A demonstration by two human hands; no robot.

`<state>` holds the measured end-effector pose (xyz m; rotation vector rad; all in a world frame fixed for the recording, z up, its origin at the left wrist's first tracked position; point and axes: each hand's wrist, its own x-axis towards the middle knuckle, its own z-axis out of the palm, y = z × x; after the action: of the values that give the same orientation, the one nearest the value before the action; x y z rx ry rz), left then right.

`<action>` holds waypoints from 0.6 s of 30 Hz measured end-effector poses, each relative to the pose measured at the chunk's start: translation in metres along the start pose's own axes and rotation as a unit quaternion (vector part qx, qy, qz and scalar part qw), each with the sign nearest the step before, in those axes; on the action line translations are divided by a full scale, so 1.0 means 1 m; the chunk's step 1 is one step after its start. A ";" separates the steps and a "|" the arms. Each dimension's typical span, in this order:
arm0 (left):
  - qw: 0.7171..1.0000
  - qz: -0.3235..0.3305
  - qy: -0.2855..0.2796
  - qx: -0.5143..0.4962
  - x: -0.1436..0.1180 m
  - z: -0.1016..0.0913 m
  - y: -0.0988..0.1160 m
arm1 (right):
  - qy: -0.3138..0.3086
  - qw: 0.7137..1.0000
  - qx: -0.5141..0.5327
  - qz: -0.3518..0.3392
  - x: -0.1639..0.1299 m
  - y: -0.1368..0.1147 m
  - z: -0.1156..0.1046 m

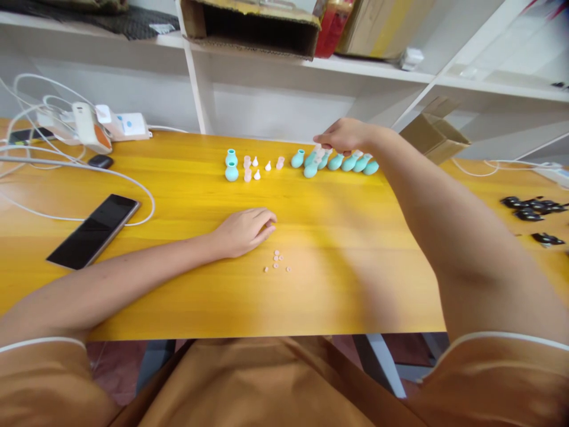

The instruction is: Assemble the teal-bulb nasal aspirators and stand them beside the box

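My left hand (245, 232) rests on the wooden table, fingers loosely curled and a gap between thumb and fingers, holding nothing. Several small pink rings (276, 258) lie just in front of it. At the back, my right hand (345, 136) is closed in a pinch above a group of turquoise bulb-shaped bottles (335, 162) with pale tops. Something whitish shows at its fingertips, too small and blurred to name. Nearest below them stands one turquoise bottle (310, 170). Left of the group are two open-necked turquoise bottles (231, 172), several pink cups (280, 162) and white pointed pieces (256, 175).
A phone (94, 231) and white cables (146, 187) lie at the left, near chargers (128, 126). White shelving (284, 107) with cardboard boxes (253, 26) rises behind the table. Small black parts (528, 207) and an open carton (435, 133) are at the right.
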<state>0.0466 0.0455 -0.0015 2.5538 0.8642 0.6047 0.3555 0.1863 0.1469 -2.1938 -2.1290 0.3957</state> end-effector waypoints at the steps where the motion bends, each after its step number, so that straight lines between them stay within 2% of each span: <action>1: 1.000 -0.001 -0.001 0.000 0.000 0.000 0.000 | 0.006 1.000 -0.004 0.009 -0.001 -0.001 -0.002; 4: 1.000 0.000 -0.001 -0.002 0.000 0.000 0.001 | 0.066 0.997 0.017 0.022 -0.003 -0.006 -0.006; 6: 1.000 0.002 -0.001 -0.004 0.000 0.000 0.001 | 0.109 0.992 0.063 -0.009 -0.007 -0.014 -0.001; 8: 1.000 0.003 -0.002 -0.005 0.000 0.000 0.001 | 0.122 0.985 0.098 -0.071 -0.010 -0.024 0.013; 11: 1.000 0.003 -0.002 -0.005 0.000 0.001 0.001 | 0.102 0.972 0.090 -0.193 -0.010 -0.037 0.052; 13: 1.000 0.003 -0.001 -0.003 0.000 0.001 0.001 | 0.113 0.957 0.064 -0.260 -0.005 -0.043 0.084; 16: 1.000 0.003 0.002 0.001 0.000 0.002 0.001 | 0.132 0.953 0.028 -0.272 0.005 -0.047 0.127; 18: 1.000 0.003 0.002 0.002 -0.001 0.002 0.000 | 0.134 0.956 0.021 -0.261 0.011 -0.046 0.145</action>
<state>0.0474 0.0442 -0.0034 2.5608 0.8608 0.6108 0.2780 0.1795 0.0154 -1.4686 -2.3842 0.0982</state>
